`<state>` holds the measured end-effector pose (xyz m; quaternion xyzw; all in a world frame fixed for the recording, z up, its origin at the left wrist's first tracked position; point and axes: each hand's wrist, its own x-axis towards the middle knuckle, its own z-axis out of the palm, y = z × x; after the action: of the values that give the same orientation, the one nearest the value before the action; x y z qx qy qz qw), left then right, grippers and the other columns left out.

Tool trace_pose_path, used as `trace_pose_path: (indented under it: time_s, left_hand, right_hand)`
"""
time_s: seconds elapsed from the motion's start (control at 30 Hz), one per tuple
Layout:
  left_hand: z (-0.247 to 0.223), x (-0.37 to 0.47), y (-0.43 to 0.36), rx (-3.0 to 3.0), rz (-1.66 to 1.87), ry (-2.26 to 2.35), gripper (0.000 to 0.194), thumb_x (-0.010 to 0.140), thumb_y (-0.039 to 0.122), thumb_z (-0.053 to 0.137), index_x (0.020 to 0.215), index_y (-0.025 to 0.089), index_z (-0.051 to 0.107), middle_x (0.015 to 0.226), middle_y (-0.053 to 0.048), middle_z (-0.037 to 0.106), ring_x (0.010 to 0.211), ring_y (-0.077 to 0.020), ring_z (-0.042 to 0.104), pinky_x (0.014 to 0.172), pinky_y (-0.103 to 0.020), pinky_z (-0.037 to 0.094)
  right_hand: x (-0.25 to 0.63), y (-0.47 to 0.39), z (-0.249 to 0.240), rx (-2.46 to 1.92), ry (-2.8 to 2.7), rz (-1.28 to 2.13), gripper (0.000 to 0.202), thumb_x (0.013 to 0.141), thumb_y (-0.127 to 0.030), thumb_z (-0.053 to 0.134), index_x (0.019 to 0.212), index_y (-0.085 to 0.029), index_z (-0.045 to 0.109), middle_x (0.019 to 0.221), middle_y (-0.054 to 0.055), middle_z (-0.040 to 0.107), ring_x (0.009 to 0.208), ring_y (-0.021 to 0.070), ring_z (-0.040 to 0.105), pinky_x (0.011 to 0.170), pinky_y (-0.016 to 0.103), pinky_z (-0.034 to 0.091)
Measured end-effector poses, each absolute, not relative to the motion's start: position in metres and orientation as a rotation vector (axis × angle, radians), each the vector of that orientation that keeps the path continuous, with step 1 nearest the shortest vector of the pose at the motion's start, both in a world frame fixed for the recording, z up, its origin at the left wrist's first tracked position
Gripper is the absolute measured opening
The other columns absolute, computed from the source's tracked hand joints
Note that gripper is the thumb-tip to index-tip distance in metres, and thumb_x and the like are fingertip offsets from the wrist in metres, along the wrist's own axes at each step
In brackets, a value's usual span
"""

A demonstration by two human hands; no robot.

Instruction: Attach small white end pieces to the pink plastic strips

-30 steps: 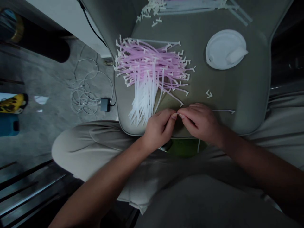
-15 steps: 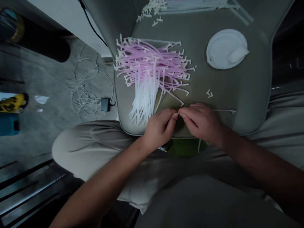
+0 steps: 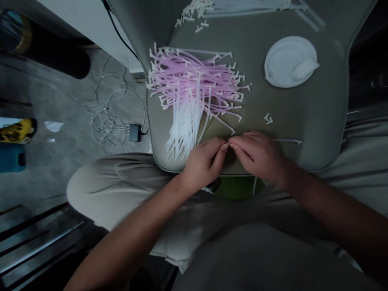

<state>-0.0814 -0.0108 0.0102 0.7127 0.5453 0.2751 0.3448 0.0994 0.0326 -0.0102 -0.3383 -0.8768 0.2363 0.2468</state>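
Note:
My left hand [image 3: 205,161] and my right hand [image 3: 257,155] meet at the front edge of a grey chair seat [image 3: 248,105], thumbs and index fingers pinched. Between the fingertips shows a small white plastic connector [image 3: 228,144], mostly covered. A thin tube [image 3: 286,140] with a connector on its end sticks out past my right hand; whether it is held is hidden. Left of my hands lie a bundle of clear white tubes [image 3: 185,125] and, partly beneath them, a pile of pink tubes [image 3: 197,72] with white end connectors. Several loose connectors [image 3: 268,118] lie above my right hand.
A white oval dish [image 3: 291,60] with a white piece in it sits on the seat at right. More clear tubes [image 3: 248,8] and loose T-shaped connectors [image 3: 197,8] lie at the back. Tangled cables [image 3: 106,121] and a small dark box [image 3: 135,133] are on the floor.
Both hands keep their pinch at nearly the same spot. The white piece shows slightly more between the fingertips; the whole view has shifted very slightly.

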Motion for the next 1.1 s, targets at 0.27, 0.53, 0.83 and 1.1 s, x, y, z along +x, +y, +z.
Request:
trace_pose_path:
  time_s: [0.27, 0.53, 0.83, 1.1]
  left_hand:
    - [0.013, -0.082, -0.009, 1.833, 0.669, 1.409, 0.023, 0.099, 0.022, 0.041, 0.079, 0.019, 0.052, 0.069, 0.001, 0.055, 0.063, -0.0108, 0.050, 0.059, -0.024, 0.037]
    - [0.024, -0.081, -0.006, 1.720, 0.530, 1.453, 0.025, 0.099, 0.023, 0.041, 0.077, 0.018, 0.052, 0.068, 0.002, 0.055, 0.063, -0.0105, 0.051, 0.060, -0.024, 0.037]
    - [0.023, -0.080, -0.006, 1.725, 0.534, 1.459, 0.027, 0.099, 0.023, 0.040, 0.074, 0.018, 0.049, 0.066, 0.002, 0.053, 0.062, -0.0105, 0.049, 0.060, -0.024, 0.036]
    - [0.021, -0.080, -0.006, 1.763, 0.512, 1.474, 0.028, 0.099, 0.025, 0.039, 0.074, 0.019, 0.050, 0.067, 0.001, 0.054, 0.063, -0.0117, 0.051, 0.060, -0.025, 0.037]
  right_hand:
    - [0.099, 0.034, -0.010, -0.905, -2.429, 0.654, 0.026, 0.096, -0.018, 0.042, 0.087, -0.015, 0.066, 0.072, 0.006, 0.068, 0.068, 0.0172, 0.056, 0.069, 0.031, 0.040]
    - [0.099, 0.034, -0.011, -0.911, -2.425, 0.596, 0.025, 0.095, -0.017, 0.042, 0.089, -0.015, 0.067, 0.073, 0.005, 0.069, 0.067, 0.0176, 0.057, 0.067, 0.031, 0.041]
    - [0.099, 0.034, -0.009, -0.911, -2.413, 0.589, 0.026, 0.096, -0.017, 0.043, 0.088, -0.014, 0.068, 0.072, 0.005, 0.069, 0.066, 0.0178, 0.059, 0.067, 0.031, 0.043]
    - [0.099, 0.034, -0.010, -0.916, -2.452, 0.557, 0.027, 0.096, -0.017, 0.043, 0.086, -0.014, 0.068, 0.072, 0.005, 0.069, 0.065, 0.0181, 0.058, 0.067, 0.031, 0.042]
